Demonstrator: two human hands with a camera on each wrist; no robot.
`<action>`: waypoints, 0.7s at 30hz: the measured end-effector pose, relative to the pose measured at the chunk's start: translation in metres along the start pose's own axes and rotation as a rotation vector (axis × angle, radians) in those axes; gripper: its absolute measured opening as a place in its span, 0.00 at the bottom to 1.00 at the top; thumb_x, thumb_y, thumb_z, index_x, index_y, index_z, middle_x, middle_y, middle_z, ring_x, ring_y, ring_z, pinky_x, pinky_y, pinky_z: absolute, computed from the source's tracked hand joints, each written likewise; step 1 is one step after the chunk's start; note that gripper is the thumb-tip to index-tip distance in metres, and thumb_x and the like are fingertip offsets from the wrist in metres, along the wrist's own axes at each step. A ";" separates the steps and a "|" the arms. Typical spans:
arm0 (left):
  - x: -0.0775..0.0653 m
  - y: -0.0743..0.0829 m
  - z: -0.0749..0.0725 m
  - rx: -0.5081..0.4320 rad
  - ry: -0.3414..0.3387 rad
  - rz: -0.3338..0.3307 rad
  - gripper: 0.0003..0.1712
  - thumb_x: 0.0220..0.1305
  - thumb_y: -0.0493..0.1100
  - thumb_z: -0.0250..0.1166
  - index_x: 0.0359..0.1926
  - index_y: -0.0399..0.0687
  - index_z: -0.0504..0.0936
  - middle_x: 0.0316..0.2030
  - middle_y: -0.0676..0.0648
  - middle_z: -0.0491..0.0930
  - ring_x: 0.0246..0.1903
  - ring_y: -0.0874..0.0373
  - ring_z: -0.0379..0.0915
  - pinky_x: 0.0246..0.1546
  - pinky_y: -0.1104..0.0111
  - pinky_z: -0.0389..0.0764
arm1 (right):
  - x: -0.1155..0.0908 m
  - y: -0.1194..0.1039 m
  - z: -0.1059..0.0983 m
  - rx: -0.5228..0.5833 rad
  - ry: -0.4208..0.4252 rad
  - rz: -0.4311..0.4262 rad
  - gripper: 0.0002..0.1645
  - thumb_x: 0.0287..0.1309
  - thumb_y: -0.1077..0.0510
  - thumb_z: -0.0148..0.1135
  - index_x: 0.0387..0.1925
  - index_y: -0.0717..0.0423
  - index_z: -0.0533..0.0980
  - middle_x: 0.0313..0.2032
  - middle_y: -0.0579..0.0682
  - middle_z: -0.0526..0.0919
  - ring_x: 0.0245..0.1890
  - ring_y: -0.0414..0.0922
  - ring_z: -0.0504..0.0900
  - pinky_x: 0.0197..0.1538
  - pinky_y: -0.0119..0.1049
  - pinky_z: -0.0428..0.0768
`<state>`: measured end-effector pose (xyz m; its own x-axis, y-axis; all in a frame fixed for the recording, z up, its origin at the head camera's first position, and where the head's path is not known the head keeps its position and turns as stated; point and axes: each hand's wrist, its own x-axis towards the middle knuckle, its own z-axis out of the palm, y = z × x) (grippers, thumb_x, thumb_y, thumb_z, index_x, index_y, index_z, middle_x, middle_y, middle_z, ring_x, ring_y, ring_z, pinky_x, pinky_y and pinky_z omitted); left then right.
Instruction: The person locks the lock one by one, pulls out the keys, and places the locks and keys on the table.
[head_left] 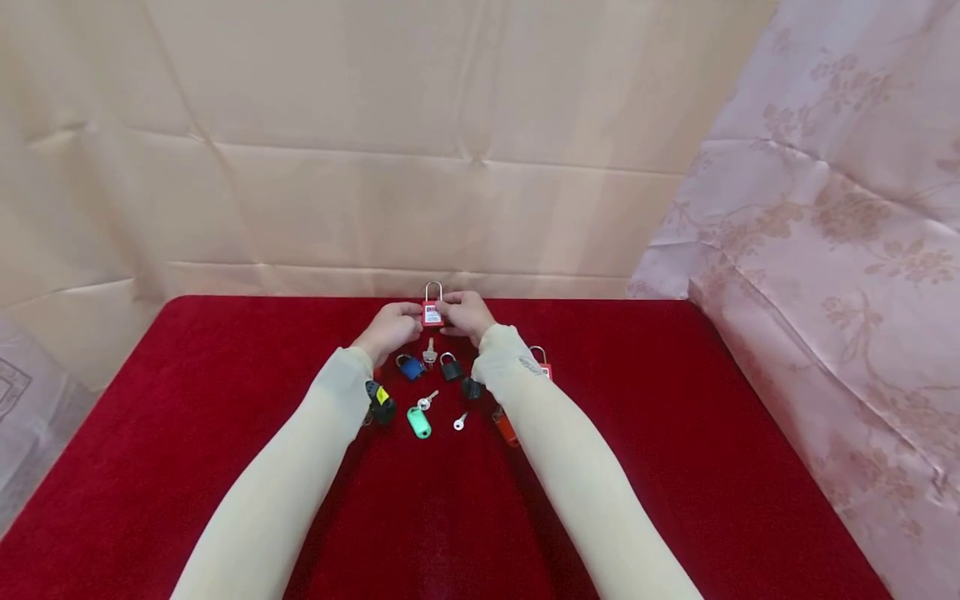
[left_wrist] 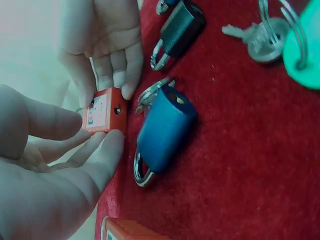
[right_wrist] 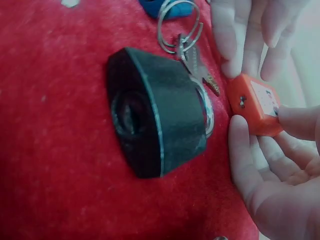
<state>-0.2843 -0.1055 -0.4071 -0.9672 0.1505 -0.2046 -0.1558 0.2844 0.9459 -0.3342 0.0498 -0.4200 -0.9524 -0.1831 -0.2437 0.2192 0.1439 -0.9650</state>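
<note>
A red padlock (head_left: 432, 315) with a white label stands upright near the table's far edge, its tall shackle pointing up. My left hand (head_left: 392, 327) holds its left side, fingertips at the body's edge. From the right, my right hand (head_left: 467, 314) grips it, thumb over the label. In the right wrist view the keyhole end of the red padlock (right_wrist: 242, 102) faces the camera, between the fingertips of both hands. Just nearer than the hands lie a blue padlock (head_left: 412, 367), a black padlock (head_left: 451, 367) and a key (head_left: 430, 353) on a ring.
Closer in lie a green key tag (head_left: 419, 422) with its key, a small loose key (head_left: 460, 422) and an orange tag (head_left: 506, 429). A black item with a yellow mark (head_left: 381, 402) sits by the left sleeve. Another red padlock (head_left: 545, 370) is partly behind the right sleeve.
</note>
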 end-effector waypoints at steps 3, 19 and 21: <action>0.000 0.000 0.001 0.034 0.025 0.004 0.28 0.68 0.32 0.49 0.68 0.28 0.69 0.54 0.33 0.76 0.46 0.50 0.73 0.52 0.64 0.74 | 0.001 0.001 0.003 -0.078 0.013 -0.037 0.20 0.72 0.63 0.57 0.61 0.69 0.76 0.43 0.58 0.81 0.35 0.43 0.80 0.41 0.38 0.86; -0.001 -0.006 -0.003 0.098 0.034 -0.044 0.24 0.76 0.38 0.51 0.67 0.29 0.70 0.54 0.34 0.77 0.51 0.47 0.75 0.59 0.58 0.75 | 0.003 0.010 0.012 -0.380 0.149 -0.111 0.16 0.62 0.60 0.71 0.49 0.64 0.84 0.43 0.58 0.87 0.31 0.45 0.85 0.36 0.35 0.85; -0.003 -0.009 -0.003 0.103 0.028 -0.044 0.24 0.75 0.37 0.51 0.67 0.30 0.70 0.55 0.34 0.77 0.52 0.46 0.75 0.59 0.58 0.75 | 0.000 0.012 0.013 -0.368 0.148 -0.112 0.15 0.61 0.62 0.71 0.49 0.64 0.84 0.42 0.58 0.87 0.30 0.44 0.84 0.35 0.34 0.85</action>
<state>-0.2811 -0.1114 -0.4143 -0.9653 0.1101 -0.2369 -0.1782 0.3857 0.9052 -0.3290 0.0385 -0.4327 -0.9922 -0.0792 -0.0964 0.0477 0.4738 -0.8793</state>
